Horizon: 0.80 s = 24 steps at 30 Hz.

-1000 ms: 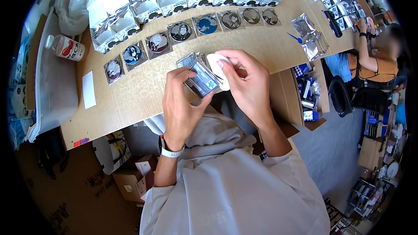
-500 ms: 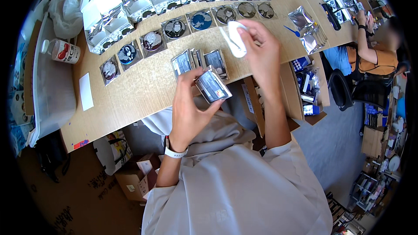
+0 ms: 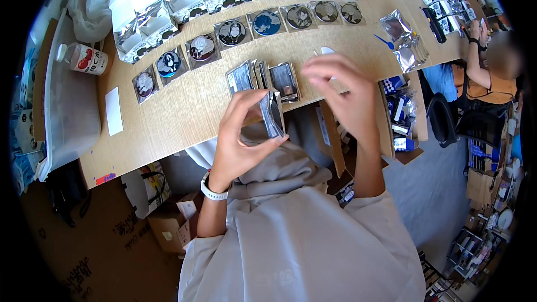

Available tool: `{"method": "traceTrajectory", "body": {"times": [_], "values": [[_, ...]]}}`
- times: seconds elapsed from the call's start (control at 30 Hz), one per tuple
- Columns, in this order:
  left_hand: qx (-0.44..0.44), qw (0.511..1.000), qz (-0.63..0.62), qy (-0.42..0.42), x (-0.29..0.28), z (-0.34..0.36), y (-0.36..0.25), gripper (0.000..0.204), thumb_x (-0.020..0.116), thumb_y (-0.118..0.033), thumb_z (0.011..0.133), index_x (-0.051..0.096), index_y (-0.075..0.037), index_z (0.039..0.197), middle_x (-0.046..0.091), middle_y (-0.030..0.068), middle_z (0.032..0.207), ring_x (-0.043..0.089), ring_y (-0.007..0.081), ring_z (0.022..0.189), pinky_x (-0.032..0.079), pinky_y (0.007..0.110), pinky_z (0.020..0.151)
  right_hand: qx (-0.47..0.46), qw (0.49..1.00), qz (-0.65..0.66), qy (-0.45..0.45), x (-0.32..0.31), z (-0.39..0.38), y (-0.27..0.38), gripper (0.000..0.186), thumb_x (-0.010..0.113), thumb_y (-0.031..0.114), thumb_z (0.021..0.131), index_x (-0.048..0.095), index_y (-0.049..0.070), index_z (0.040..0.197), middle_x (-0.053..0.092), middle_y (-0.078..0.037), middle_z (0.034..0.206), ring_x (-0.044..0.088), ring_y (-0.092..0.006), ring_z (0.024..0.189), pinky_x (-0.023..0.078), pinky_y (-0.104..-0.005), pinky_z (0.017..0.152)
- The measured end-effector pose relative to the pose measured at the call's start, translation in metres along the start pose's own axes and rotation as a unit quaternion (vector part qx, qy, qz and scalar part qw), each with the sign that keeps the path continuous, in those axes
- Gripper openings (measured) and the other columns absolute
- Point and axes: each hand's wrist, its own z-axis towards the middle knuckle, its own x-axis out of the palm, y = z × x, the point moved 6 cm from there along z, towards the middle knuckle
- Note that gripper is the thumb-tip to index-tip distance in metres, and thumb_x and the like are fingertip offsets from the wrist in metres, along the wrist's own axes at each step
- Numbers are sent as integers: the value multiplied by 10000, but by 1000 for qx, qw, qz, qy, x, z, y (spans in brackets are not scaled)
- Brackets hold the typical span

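My left hand [image 3: 238,144] grips a small stack of flat packets [image 3: 272,113] on edge at the table's front. Just behind it lie piles of dark, silver-edged packets [image 3: 284,81]. My right hand [image 3: 349,95] hangs to their right with fingers curved and apart, holding nothing visible. A white object [image 3: 327,51] lies on the table behind it, partly hidden by my fingers. Farther back runs a curved row of round printed discs [image 3: 233,33] in clear wrappers.
Open white boxes [image 3: 211,0] line the back. A plastic bin [image 3: 70,117], bottle [image 3: 83,58] and white card [image 3: 114,111] are left. Silver packets [image 3: 407,56], a blue spoon [image 3: 384,40] and another person [image 3: 485,72] are right, with cardboard boxes [image 3: 330,134] below the edge.
My right hand has let go of the white object, which now lies on the table. My left hand has drawn the stack away from the piles and turned it on edge.
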Motion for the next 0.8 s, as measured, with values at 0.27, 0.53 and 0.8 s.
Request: {"method": "traceTrajectory", "body": {"times": [0.27,0.53,0.8], "values": [[-5,998,45,35,-7,-3,-4,742,877,-53,711,580,-30,1392,582,110,1302,598,226,1183,525,355,937,-102,991,4,90,25,-3,50,179,819,10,756,753,40,920,716,-53,958,668,-231,841,549,-344,709],[-122,937,-284,163,1,-19,15,701,790,-303,870,547,33,1436,584,130,1363,599,223,1221,503,369,1009,-110,976,54,181,25,-1,52,121,787,62,792,724,49,895,652,-24,880,616,-228,820,540,-346,688],[-168,907,-340,182,1,-28,27,735,815,-304,860,533,43,1444,580,136,1382,610,211,1200,541,355,953,-128,964,36,229,23,-3,54,182,796,12,742,760,57,915,647,-49,804,616,-212,696,487,-330,583]]}}
